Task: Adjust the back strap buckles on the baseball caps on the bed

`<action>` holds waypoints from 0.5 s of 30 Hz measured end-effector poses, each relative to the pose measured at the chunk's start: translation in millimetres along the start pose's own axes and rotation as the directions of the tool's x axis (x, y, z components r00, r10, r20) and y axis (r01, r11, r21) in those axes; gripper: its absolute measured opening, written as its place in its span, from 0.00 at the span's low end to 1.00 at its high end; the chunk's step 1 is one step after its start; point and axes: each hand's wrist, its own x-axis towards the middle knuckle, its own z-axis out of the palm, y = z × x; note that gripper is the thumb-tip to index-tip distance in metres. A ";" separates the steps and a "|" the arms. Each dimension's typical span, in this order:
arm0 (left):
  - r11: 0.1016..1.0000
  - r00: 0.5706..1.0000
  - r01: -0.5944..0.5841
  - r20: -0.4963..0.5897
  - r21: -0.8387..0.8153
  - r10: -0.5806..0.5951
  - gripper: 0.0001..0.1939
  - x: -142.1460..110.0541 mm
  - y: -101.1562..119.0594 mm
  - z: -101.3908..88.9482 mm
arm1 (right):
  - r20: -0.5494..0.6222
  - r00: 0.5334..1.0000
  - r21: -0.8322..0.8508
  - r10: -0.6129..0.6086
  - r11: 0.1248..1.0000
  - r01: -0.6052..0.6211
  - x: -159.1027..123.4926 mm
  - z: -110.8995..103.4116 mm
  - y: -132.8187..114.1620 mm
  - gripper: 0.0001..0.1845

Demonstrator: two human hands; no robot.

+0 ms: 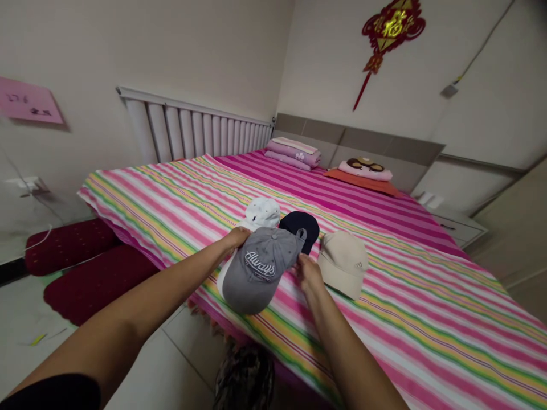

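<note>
A gray baseball cap (pixel 267 267) with white "Always" lettering is held low over the near side of the bed, its brim pointing toward me. My left hand (pixel 237 238) is closed at the cap's left edge, close to a white cap (pixel 262 212) with small dark marks. On the other side, my right hand (pixel 309 273) pinches the gray cap's right edge near its back strap. Behind it lies a dark navy cap (pixel 305 225), partly covered. A beige cap (pixel 344 259) rests to the right, brim toward me. A white brim (pixel 221 280) peeks out under the gray cap; whose it is, I cannot tell.
The striped bedsheet (pixel 410 307) spreads under the caps. Toward the headboard (pixel 333 134) are folded purple bedding (pixel 294 154) and a pink pillow (pixel 363 169). A white radiator (pixel 192 122) stands along the left wall, with dark red cushions (pixel 94 279) on the floor.
</note>
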 end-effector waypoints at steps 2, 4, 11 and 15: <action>1.000 1.000 0.003 0.025 -0.007 -0.003 0.04 -7.2 -12.8 -7.1 | 0.034 0.999 -0.013 0.022 1.000 -0.022 -11.8 -7.2 18.4 0.09; 0.999 0.998 0.015 0.063 -0.028 -0.013 0.03 -10.8 -18.9 -14.8 | 0.073 0.997 -0.016 0.030 0.999 -0.029 -22.6 -8.1 31.7 0.09; 0.976 0.977 0.071 0.212 -0.204 -0.026 0.06 -11.2 -13.7 -27.4 | 0.102 0.994 0.035 0.034 0.999 -0.038 -23.8 2.4 32.0 0.06; 0.949 0.984 0.067 0.180 -0.309 -0.011 0.09 -10.0 -15.4 -27.7 | 0.113 0.992 0.074 0.059 0.995 -0.068 -24.9 1.9 33.9 0.08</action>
